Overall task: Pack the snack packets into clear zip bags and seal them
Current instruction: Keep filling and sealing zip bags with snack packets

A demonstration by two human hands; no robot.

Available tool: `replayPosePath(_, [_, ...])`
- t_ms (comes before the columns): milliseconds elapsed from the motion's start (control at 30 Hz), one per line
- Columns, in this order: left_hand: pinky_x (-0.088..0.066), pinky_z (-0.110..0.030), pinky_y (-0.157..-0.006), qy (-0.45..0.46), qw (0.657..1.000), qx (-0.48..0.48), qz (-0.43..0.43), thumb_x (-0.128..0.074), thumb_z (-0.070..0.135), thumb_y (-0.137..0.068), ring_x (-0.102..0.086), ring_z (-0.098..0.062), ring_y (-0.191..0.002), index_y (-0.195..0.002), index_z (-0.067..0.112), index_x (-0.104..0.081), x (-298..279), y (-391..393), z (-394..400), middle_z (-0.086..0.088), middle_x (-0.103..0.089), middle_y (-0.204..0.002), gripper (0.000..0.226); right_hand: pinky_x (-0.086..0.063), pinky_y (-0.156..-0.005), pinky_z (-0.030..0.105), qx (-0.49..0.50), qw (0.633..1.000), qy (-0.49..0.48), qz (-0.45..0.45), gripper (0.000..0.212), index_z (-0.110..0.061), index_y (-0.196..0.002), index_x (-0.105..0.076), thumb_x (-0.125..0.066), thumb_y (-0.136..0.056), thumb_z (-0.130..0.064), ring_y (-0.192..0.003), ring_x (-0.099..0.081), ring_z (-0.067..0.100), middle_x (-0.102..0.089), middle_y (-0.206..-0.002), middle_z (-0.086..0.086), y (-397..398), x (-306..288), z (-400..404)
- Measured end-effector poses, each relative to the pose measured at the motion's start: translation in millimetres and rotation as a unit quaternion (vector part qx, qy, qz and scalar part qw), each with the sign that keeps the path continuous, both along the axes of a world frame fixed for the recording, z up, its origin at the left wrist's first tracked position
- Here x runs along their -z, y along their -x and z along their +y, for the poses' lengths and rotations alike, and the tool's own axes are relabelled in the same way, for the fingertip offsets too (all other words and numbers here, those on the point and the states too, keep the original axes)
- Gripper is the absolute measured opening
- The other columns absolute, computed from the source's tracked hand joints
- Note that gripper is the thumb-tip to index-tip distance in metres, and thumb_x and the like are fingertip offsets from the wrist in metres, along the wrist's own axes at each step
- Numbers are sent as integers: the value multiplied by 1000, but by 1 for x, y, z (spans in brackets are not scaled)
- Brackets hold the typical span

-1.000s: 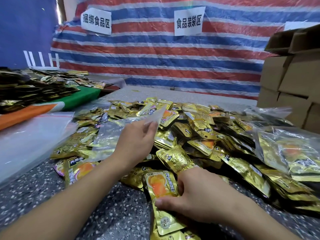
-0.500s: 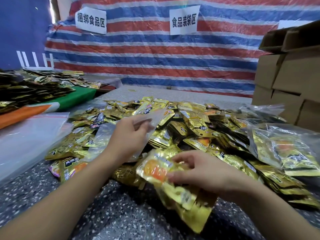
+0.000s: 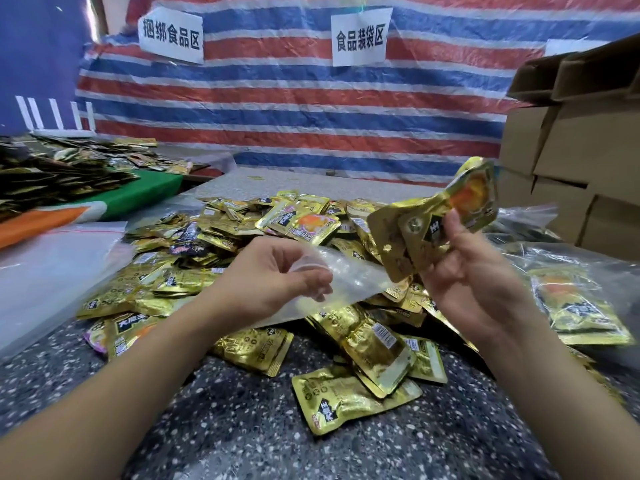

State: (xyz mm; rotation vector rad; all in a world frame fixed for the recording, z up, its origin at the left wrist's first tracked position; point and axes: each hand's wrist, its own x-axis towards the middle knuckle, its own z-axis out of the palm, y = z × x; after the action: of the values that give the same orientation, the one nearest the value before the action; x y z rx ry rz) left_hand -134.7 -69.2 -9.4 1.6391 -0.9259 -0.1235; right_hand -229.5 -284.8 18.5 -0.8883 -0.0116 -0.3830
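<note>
Left hand (image 3: 277, 282) pinches clear zip bag (image 3: 346, 285) mouth, presenting opening. Right hand (image 3: 464, 271) grips packet bunch (image 3: 433, 220) just above bag, poised for insertion.

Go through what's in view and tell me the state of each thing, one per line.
Left hand: pinching the clear zip bag.
Right hand: raised, gripping a bunch of gold packets.
Clear zip bag: empty, unsealed.
Held packets: lifted off the table, not yet bagged.
Packet pile: loose, unpacked.
Filled bag: lying flat at right.
Cardboard boxes: stacked, top flaps open.
</note>
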Motion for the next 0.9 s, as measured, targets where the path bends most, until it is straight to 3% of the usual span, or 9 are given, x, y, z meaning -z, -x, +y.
replayPosePath(100, [-56, -24, -69, -28, 999, 19, -14, -74, 24, -78, -69, -16, -67, -75, 12, -74, 2, 0, 0, -8, -74, -74, 13, -60, -79, 27, 21, 998, -1, -66, 28, -12, -111, -60, -61, -85, -22, -104, -71, 21, -73, -116, 9, -2, -2, -5])
replayPosePath(200, [-55, -23, -68, -40, 998, 35, -20, -75, 22, -80, -69, -15, -67, -77, 8, -74, 5, 1, -1, -7, -73, -73, 14, -60, -84, 33, 11, 994, 31, -102, 23, -13, -108, -61, -59, -86, -19, -107, -71, 21, -75, -111, 7, -1, 0, -5])
replayPosePath(300, [-53, -21, -68, -44, 998, 42, -27, -75, 18, -83, -68, -13, -66, -77, 10, -75, 5, 2, -2, -5, -73, -71, 9, -59, -86, 39, 5, 984, 135, -113, 17, -16, -101, -66, -68, -84, -20, -103, -72, 23, -75, -104, 6, -2, 7, -2])
replayPosePath(367, [-54, -24, -70, -36, 998, 43, -25, -75, 16, -83, -68, -14, -67, -78, 13, -76, 4, 2, -1, -5, -73, -72, 7, -56, -93, 46, 37, 963, 252, -89, 38, -16, -101, -68, -85, -72, -34, -103, -71, 27, -76, -103, 8, -2, 9, 0])
replayPosePath(433, [-55, -25, -71, -29, 999, 37, -22, -75, 20, -81, -68, -15, -68, -79, 15, -77, 3, 1, 1, -6, -73, -73, 5, -55, -93, 44, 66, 939, 334, -50, 58, -15, -104, -66, -90, -60, -46, -102, -72, 25, -76, -103, 6, -2, 11, 1])
replayPosePath(567, [-54, -22, -72, -38, 999, 26, -29, -75, 24, -82, -69, -14, -70, -80, 16, -77, 3, 1, 1, -6, -74, -75, 8, -59, -82, 31, 64, 925, 369, -65, 30, -27, -96, -73, -79, -67, -32, -96, -74, 18, -78, -100, 1, 0, 10, -2])
replayPosePath(633, [-54, -21, -72, -32, 999, 21, -26, -75, 27, -80, -69, -14, -71, -81, 14, -77, 2, 2, 1, -6, -74, -76, 13, -59, -83, 29, 51, 921, 378, -77, 27, -34, -92, -76, -78, -65, -32, -96, -74, 18, -78, -100, 1, 1, 9, -6])
replayPosePath(800, [-57, -39, -79, -6, 1000, 6, -10, -77, 30, -74, -71, -27, -77, -84, 13, -77, 2, 2, 1, -11, -75, -80, 19, -59, -86, 32, 48, 912, 401, -64, 43, -17, -109, -67, -77, -69, -26, -98, -73, 19, -77, -103, 2, 0, 11, -10])
replayPosePath(900, [-56, -28, -71, -2, 1000, 22, -11, -75, 28, -76, -70, -20, -73, -83, 18, -78, 2, 4, 1, -6, -75, -77, 12, -57, -80, 23, 25, 906, 419, -60, 38, -18, -110, -66, -75, -73, -21, -98, -73, 17, -77, -104, 1, -1, 15, -6])
